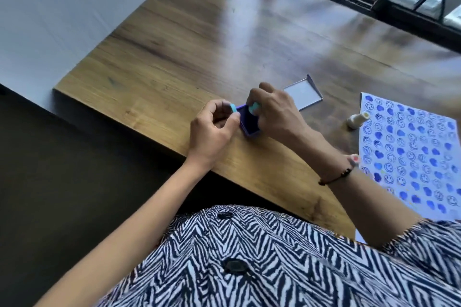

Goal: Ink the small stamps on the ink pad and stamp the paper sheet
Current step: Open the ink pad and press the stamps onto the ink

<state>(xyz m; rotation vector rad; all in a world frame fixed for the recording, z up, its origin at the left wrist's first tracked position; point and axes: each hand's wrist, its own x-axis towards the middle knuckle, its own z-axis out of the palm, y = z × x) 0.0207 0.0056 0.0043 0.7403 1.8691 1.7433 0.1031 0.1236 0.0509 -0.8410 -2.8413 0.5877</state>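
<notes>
Ink pad (249, 121), one, purple open tray, sits near the table's front edge, between both hands. Two teal stamps in play: right hand (277, 112) has fingers curled tight around one teal stamp (255, 107), pressed down onto the pad's far end; left hand (212, 129) pinches the second teal stamp (233, 108) between thumb and forefinger, just beside the pad at its 10 o'clock, above the table. Clear lid (303, 94), one, lies flat at 2 o'clock of the pad, apart from it. One white stamp (357, 119) lies on its side at 3 o'clock, touching the edge of the paper sheet (409, 154). One sheet, covered in rows of blue smileys and hearts. Wooden table (174, 45). Beaded bracelet (335, 177) on right wrist.
</notes>
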